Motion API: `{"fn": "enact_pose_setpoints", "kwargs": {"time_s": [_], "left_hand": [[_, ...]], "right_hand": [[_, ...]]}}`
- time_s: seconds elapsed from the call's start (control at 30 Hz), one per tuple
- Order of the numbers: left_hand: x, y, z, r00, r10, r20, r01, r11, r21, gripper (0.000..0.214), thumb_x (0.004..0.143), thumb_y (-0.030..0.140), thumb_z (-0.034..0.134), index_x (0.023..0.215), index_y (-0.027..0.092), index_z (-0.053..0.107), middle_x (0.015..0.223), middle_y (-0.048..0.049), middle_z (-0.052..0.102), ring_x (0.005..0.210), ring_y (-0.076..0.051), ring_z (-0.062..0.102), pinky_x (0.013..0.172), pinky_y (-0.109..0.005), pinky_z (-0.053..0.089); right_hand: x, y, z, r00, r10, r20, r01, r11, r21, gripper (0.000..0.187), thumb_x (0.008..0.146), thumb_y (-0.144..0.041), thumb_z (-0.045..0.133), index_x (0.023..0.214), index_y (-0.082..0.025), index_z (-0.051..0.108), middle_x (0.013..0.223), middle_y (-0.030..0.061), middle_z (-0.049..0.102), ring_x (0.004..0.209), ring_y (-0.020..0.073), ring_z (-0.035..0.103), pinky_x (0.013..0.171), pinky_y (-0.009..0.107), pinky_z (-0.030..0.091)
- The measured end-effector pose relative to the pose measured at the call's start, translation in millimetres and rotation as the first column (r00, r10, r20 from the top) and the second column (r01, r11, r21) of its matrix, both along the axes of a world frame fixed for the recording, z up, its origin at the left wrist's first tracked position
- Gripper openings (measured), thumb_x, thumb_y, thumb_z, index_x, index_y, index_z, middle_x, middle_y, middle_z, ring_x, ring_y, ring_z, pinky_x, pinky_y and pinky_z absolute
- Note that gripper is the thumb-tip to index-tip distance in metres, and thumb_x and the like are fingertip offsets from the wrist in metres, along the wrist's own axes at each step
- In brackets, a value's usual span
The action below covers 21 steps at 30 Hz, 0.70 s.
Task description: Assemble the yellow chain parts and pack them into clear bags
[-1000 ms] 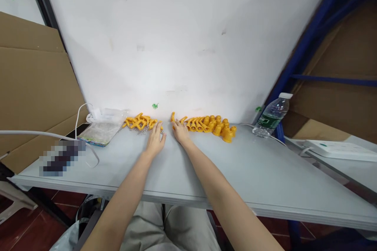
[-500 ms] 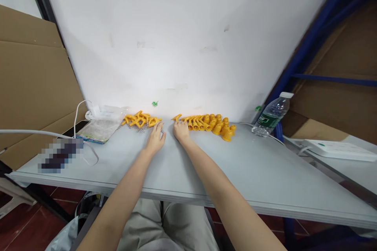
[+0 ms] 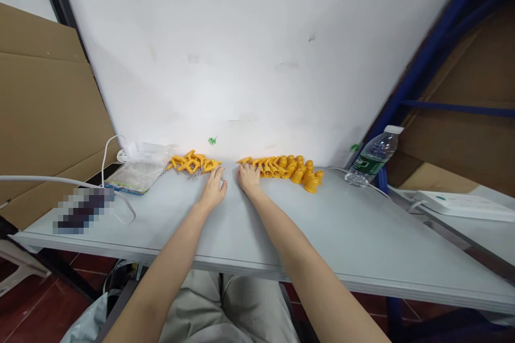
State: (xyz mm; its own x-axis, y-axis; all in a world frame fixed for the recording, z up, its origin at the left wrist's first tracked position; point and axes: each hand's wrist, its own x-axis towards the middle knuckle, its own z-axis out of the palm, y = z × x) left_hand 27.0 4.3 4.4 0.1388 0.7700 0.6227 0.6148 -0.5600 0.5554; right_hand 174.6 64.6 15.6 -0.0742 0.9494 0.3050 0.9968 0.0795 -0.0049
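Both my arms reach across a grey table toward its far edge by a white wall. My left hand lies flat with fingers stretched out, its tips touching a small metal chain beside a pile of yellow plastic T-shaped pieces with chains. My right hand rests palm down, fingers apart, its fingertips at the left end of a row of yellow plastic bell-shaped pieces. One yellow piece lies flat just beyond my right fingers. Neither hand holds anything.
A clear plastic bag and a white cable lie at the far left, with a dark blurred object nearer. A water bottle stands at the right. A white power strip lies beyond. Cardboard leans on the left.
The yellow piece that my right hand held upright a second ago now lies flat on the table. My right hand has let go and flattened. The left hand barely moved.
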Motion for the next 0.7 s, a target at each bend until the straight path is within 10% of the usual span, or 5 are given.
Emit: {"fn": "enact_pose_setpoints", "kwargs": {"time_s": [0.23,0.4,0.53,0.7], "left_hand": [[-1,1,-0.3,1.0,-0.011,-0.004,0.011,1.0,0.003,0.044,0.087,0.019,0.045,0.131,0.019,0.047,0.139,-0.0141,0.048,0.132,-0.025,0.045,0.11,-0.045,0.039],[-1,-1,0.2,1.0,-0.001,-0.01,0.001,1.0,-0.031,0.044,0.087,0.019,0.044,0.131,0.019,0.048,0.141,-0.0133,0.047,0.131,-0.024,0.046,0.11,-0.044,0.039],[0,-1,-1.3,1.0,0.003,-0.012,-0.003,0.999,-0.051,0.043,0.087,0.019,0.046,0.129,0.021,0.05,0.14,-0.0118,0.048,0.131,-0.024,0.047,0.11,-0.044,0.039],[2,-2,-2.3,1.0,0.001,-0.018,-0.002,0.999,-0.05,0.04,0.086,0.017,0.046,0.125,0.019,0.053,0.133,-0.0129,0.053,0.127,-0.023,0.05,0.108,-0.042,0.042]], "right_hand": [[11,-4,14.2,0.989,-0.042,-0.143,0.032,0.997,-0.07,0.053,0.096,-0.036,0.029,0.143,-0.015,0.041,0.152,0.0143,0.037,0.142,0.0301,0.025,0.112,0.061,0.011],[55,-16,26.2,0.936,-0.133,-0.325,0.215,0.948,0.232,0.058,0.092,-0.03,0.034,0.148,-0.013,0.032,0.153,0.0197,0.032,0.141,0.0338,0.024,0.109,0.062,0.015],[104,-31,19.7,0.777,-0.301,-0.553,0.533,0.782,0.324,0.066,0.087,-0.026,0.036,0.149,-0.009,0.021,0.155,0.0243,0.021,0.14,0.0349,0.021,0.107,0.06,0.02],[141,-38,6.6,0.432,-0.393,-0.812,0.761,0.642,0.094,0.07,0.085,-0.023,0.042,0.148,0.0,0.021,0.146,0.0325,0.029,0.135,0.0386,0.027,0.104,0.054,0.028]]}}
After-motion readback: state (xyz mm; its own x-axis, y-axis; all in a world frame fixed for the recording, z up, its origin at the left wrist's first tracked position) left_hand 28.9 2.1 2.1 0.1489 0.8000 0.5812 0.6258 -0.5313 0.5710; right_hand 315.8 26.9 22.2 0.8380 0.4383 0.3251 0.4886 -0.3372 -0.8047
